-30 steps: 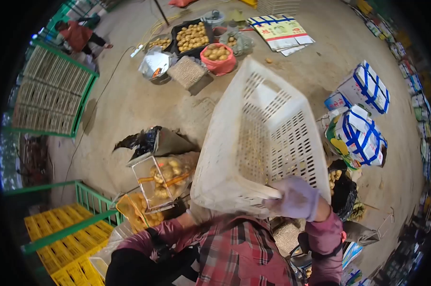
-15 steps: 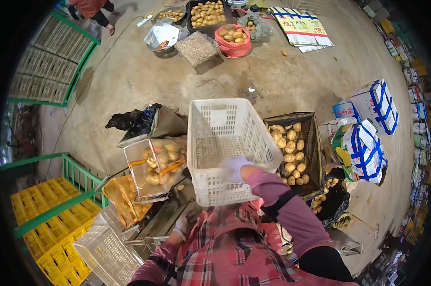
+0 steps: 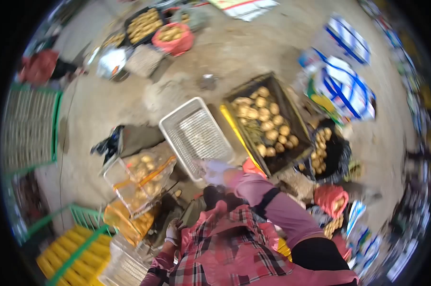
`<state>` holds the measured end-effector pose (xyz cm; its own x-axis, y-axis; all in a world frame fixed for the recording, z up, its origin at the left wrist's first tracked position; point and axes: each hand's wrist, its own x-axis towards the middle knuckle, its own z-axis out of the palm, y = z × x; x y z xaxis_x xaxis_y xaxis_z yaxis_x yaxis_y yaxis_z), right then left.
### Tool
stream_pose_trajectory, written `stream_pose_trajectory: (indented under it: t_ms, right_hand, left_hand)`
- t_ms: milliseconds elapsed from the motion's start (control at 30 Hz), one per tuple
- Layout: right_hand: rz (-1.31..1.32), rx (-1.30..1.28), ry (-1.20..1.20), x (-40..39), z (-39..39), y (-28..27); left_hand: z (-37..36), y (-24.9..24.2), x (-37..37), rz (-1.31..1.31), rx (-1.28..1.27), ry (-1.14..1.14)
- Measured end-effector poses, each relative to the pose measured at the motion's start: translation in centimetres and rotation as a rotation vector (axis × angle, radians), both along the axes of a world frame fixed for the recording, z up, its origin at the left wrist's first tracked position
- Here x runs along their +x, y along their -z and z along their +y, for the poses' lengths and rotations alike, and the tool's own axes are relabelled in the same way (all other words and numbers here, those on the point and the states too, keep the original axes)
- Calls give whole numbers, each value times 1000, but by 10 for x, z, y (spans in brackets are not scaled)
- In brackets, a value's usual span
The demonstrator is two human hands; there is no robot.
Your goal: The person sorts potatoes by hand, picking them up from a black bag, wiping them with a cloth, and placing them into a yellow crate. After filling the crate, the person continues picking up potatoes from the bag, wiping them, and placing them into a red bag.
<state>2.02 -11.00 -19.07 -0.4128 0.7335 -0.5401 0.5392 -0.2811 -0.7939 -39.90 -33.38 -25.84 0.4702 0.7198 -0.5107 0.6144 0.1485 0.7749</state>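
White-gloved, the right hand (image 3: 214,171) closes its grip on the near rim of a pale plastic crate (image 3: 196,136), which sits on the dirt floor (image 3: 129,102) with nothing in it. The left hand (image 3: 171,232), also gloved, hangs low beside the plaid shirt (image 3: 225,248); the blur hides whether its grip is open or has hold of anything. Just right of the crate stands a dark crate (image 3: 268,124) filled with potatoes. Left of it, clear bags (image 3: 139,178) held in metal frames bulge with potatoes. A black bag (image 3: 327,152) further right holds more, and a red net bag (image 3: 331,200) lies near the person's elbow. Far off, a black tray (image 3: 146,24) and a red basket (image 3: 173,38) hold potatoes too. Yellow crates (image 3: 67,250) are stacked at lower left.
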Motion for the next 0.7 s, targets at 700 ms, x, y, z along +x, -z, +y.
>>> stream_pose_trajectory:
  t_ms: [700]
  right_hand:
    - [-604, -390, 968, 191, -413, -181]
  left_hand:
    - [93, -489, 504, -959, -348, 1886]
